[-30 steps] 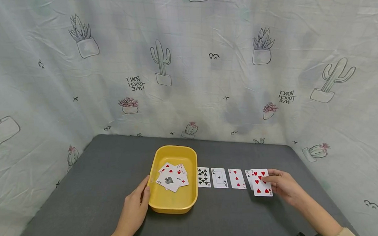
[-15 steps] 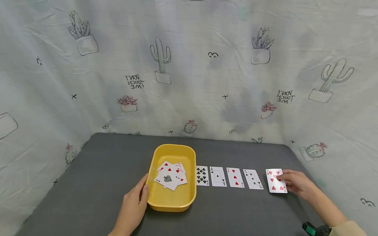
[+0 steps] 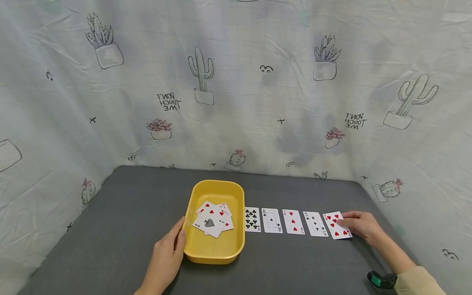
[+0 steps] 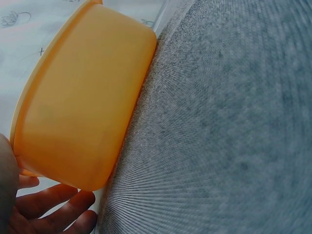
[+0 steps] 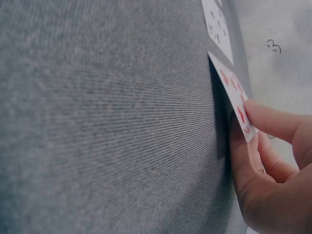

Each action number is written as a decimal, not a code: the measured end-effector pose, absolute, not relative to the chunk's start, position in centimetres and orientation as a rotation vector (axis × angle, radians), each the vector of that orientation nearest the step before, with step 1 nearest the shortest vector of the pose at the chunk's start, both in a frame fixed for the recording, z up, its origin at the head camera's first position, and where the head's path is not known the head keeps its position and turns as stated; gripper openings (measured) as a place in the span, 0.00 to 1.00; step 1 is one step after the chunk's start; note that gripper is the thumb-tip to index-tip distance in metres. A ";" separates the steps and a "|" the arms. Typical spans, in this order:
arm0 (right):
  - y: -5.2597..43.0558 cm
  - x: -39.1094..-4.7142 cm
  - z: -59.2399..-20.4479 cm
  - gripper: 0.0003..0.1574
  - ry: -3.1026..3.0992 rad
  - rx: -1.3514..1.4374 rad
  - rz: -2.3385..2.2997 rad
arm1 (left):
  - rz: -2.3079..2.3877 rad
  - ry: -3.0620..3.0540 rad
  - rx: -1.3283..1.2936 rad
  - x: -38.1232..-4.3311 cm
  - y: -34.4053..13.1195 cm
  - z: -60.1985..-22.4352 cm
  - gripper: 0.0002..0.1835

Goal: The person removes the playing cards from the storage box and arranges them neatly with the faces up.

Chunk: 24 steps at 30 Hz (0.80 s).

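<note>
My right hand (image 3: 361, 224) pinches a seven of hearts playing card (image 3: 336, 226) at its right edge. In the right wrist view the thumb lies on the face of the card, fingers are beneath it, and a dark shadow shows under it. Left of that card, a five of clubs (image 3: 316, 224), a three of hearts (image 3: 293, 222), an ace of clubs (image 3: 272, 221) and another club card (image 3: 252, 220) lie face up in a row. My left hand (image 3: 165, 256) rests against the left wall of a yellow plastic tub (image 3: 214, 252), fingers loosely extended.
Inside the tub several cards lie in an overlapping pile, an ace of spades (image 3: 209, 224) on top. Everything stands on a dark grey cloth-covered table (image 3: 295, 271). A pale curtain with cactus drawings (image 3: 234, 100) hangs behind and at both sides.
My right hand has carried the seven of hearts right, off the five of clubs, then back slightly left and down beside it, at the row's right end. My left hand stays at the tub.
</note>
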State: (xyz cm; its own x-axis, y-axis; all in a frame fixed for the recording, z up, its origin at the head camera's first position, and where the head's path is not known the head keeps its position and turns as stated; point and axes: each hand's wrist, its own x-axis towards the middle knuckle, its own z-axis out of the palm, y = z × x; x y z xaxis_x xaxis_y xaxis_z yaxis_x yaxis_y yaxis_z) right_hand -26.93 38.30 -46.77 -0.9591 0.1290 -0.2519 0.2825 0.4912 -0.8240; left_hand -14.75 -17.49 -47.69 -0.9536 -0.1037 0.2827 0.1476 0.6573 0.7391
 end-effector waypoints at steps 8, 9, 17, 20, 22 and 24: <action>38.0 -27.2 -47.1 0.21 2.637 0.414 -1.491 | -1.191 -2.581 -0.038 -14.8 -17.5 -47.6 0.24; 37.9 -27.2 -47.1 0.19 2.651 0.418 -1.486 | -1.192 -2.584 -0.037 -14.8 -17.5 -47.5 0.24; 37.2 -26.8 -47.1 0.22 2.824 0.411 -1.368 | -1.202 -2.591 -0.033 -14.9 -17.4 -47.4 0.25; 36.9 -26.6 -47.2 0.27 2.857 0.371 -1.345 | -1.193 -2.594 -0.026 -14.9 -17.4 -47.5 0.25; 36.8 -26.5 -47.2 0.29 2.864 0.358 -1.335 | -1.183 -2.597 -0.022 -14.9 -17.4 -47.5 0.24; 36.8 -26.5 -47.2 0.30 2.854 0.357 -1.344 | -1.183 -2.595 -0.025 -15.0 -17.4 -47.5 0.24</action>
State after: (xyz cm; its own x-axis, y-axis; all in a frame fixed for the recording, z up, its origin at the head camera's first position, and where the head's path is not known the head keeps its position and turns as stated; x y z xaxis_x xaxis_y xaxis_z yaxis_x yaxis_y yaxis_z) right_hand -26.51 36.81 -47.22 -0.9742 0.2161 -0.0657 0.1883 0.6165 -0.7645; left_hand -14.97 -17.44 -47.54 -0.9581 -0.1030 0.2672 0.1341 0.6630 0.7365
